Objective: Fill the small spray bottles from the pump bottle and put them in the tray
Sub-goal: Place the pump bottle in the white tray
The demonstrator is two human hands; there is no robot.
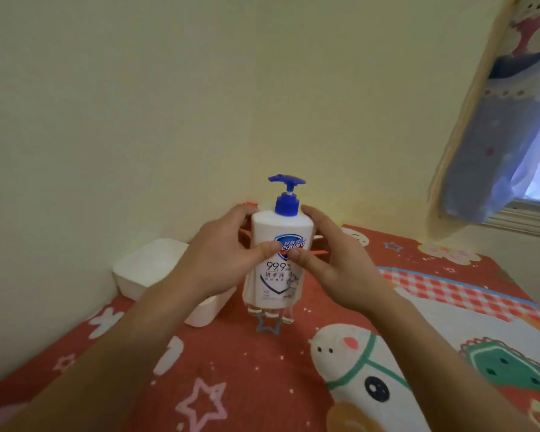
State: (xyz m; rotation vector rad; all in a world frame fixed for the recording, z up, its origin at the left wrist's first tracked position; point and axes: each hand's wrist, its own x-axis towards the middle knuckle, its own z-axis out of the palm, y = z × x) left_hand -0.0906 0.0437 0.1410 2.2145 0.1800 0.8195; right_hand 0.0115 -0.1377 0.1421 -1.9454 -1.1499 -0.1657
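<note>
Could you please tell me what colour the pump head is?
Blue; the pump head shows clearly in the head view.

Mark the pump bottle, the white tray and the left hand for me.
pump bottle (278, 263): head view, on its front label.
tray (147, 266): head view, on its white top.
left hand (223, 254): head view, on the back of the hand.
</note>
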